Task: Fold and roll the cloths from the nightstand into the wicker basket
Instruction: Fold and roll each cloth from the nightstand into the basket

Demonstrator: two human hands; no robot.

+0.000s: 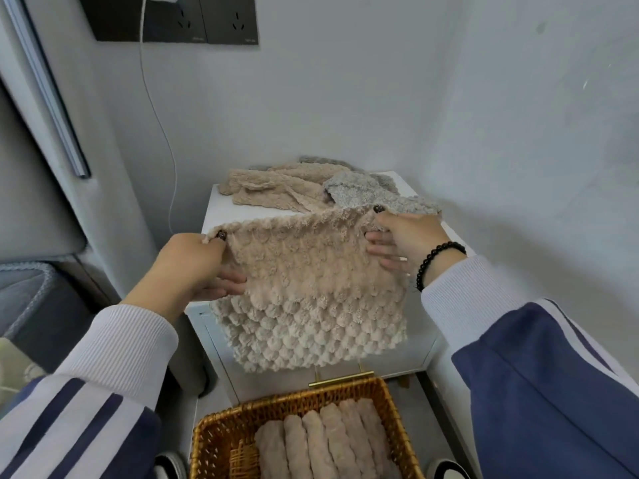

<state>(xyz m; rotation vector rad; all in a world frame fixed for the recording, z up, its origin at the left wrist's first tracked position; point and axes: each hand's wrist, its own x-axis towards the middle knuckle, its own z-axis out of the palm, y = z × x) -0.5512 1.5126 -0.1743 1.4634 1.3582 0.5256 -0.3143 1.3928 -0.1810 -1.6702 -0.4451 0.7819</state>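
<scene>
A beige fluffy cloth (307, 292) hangs spread over the front edge of the white nightstand (214, 209). My left hand (197, 267) pinches its upper left corner, and my right hand (401, 243) pinches its upper right corner. Behind it on the nightstand lie a crumpled beige cloth (269, 188) and a grey cloth (373, 193). Below, the wicker basket (214, 433) sits on the floor with several rolled beige cloths (325, 440) side by side inside it.
The nightstand stands in a corner of white walls. A dark socket panel (179, 19) with a white cable (162, 133) is at the upper left. A grey bed edge (31, 288) is at the left. The nightstand drawer has a gold handle (340, 378).
</scene>
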